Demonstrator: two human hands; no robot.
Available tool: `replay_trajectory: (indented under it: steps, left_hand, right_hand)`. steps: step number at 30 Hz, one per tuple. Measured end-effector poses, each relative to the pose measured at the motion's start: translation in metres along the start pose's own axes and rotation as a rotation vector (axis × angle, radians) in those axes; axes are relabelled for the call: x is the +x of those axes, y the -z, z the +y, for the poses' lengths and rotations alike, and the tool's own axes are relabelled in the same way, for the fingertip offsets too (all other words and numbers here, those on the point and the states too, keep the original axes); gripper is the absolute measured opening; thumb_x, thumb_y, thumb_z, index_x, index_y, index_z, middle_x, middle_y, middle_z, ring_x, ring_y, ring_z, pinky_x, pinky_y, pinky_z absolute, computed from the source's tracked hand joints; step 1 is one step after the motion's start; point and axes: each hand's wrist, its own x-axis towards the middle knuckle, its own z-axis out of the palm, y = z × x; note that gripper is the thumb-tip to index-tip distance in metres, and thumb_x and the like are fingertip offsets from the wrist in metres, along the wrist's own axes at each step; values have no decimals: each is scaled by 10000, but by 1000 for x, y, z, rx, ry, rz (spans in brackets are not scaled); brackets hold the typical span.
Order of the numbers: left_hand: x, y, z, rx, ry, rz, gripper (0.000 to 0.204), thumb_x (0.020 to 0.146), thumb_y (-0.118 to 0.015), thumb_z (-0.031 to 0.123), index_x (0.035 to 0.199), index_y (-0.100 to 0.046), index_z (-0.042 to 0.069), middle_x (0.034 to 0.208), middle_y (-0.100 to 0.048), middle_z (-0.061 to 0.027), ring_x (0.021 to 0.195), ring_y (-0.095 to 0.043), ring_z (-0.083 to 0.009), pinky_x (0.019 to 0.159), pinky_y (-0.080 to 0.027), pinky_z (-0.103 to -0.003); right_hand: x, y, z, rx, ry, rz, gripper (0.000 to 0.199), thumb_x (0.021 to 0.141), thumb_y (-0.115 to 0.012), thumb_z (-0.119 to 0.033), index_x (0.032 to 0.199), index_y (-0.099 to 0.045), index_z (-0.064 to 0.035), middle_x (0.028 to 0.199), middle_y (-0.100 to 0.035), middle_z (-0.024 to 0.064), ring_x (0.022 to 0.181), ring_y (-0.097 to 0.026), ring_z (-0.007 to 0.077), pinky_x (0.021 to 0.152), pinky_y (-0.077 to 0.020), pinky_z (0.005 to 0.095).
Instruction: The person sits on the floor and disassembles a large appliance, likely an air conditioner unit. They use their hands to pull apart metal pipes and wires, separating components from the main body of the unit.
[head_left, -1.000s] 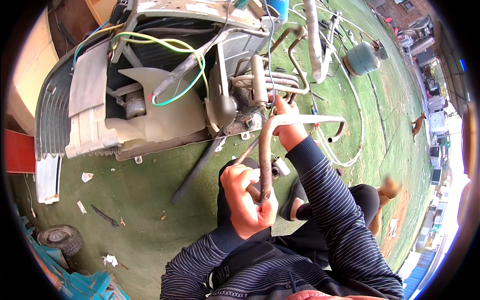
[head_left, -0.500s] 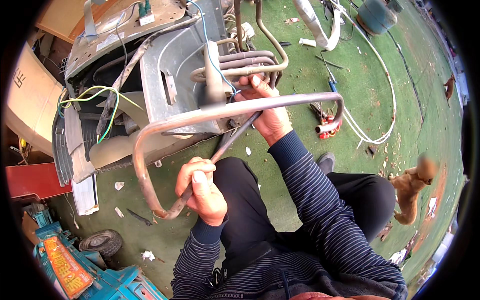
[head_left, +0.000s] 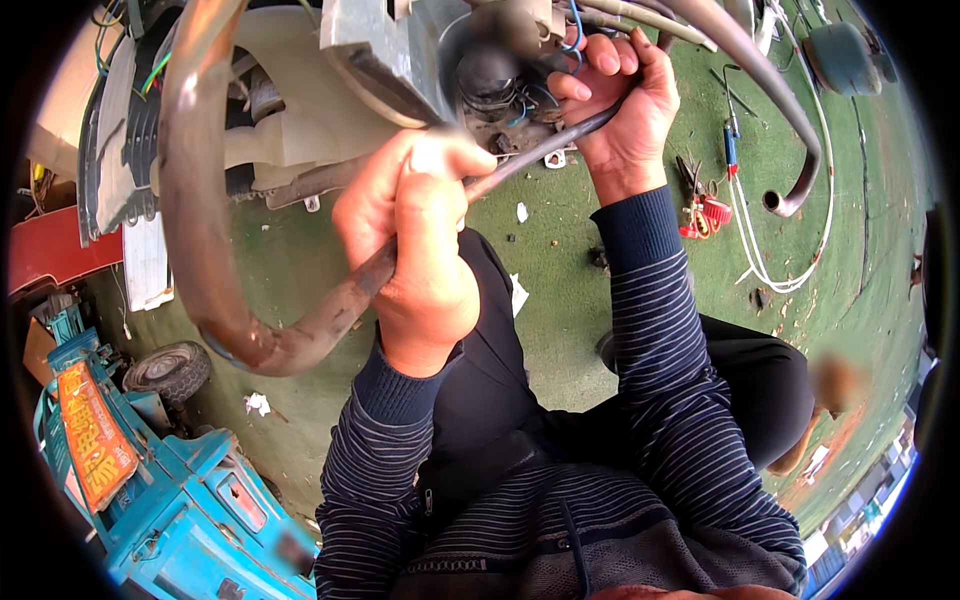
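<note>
A long bent copper pipe point(head_left: 195, 180), browned and tarnished, loops up close in front of me. My left hand point(head_left: 415, 235) is closed around its lower stretch, thumb on top. My right hand point(head_left: 635, 115) has its fingers curled at the pipe's thinner, darker stretch, which runs into the palm. The pipe's open end hangs free at the right. Behind my hands stands a dismantled appliance unit with a grey metal panel point(head_left: 385, 65), a dark round part point(head_left: 488, 75) and a blue wire point(head_left: 575, 30) near my right fingers.
Green carpet-like floor carries scraps. At the right lie a blue-handled torch point(head_left: 731, 150), a white hose point(head_left: 760, 260), a red gauge-like item point(head_left: 712, 212) and a blue-grey tank point(head_left: 842, 60). A turquoise toy-like vehicle point(head_left: 190, 490) stands at lower left; an animal point(head_left: 795, 445) is partly hidden behind my knee.
The pipe has come up closer to my view, and its loop has swung outward. Both hands have risen with it, the right one moving rightward and up. My view has shifted.
</note>
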Motion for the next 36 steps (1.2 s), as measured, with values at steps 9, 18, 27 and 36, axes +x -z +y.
replay_trajectory:
  steps: [9,18,27,36]
  left_hand:
    - [-7,0,-2,-61,31,20,413,1051,-481,266,887,-685,-53,611,-421,54,577,-357,-39,562,-332,-239]
    - [-16,6,-22,-202,-18,8,211,1002,-604,137,1104,-647,-42,859,-616,-43,779,-564,-94,751,-481,-264]
    - [-52,8,-104,-919,315,-67,644,983,-526,310,1539,-377,22,1498,-482,-227,1397,-473,-353,1127,-414,-463]
    - [34,-17,-135,-1083,505,-427,535,1062,-479,371,1541,-388,152,1484,-488,-240,1323,-532,-390,1073,-467,-515]
  right_hand:
    - [-1,10,2,-19,53,13,244,1028,-534,-328,888,-649,-164,854,-685,-13,787,-638,142,613,-503,346]
    - [-19,-22,14,-27,107,365,502,1016,-488,-580,987,-618,-96,987,-683,69,1033,-627,272,703,-475,409]
    - [-30,-7,-15,-680,5,486,225,1015,-631,-402,1100,-639,-193,905,-679,-50,844,-632,99,765,-501,338]
    - [-14,-35,-37,-994,-144,521,256,899,-772,-322,862,-626,-114,803,-565,-18,717,-588,108,630,-532,347]
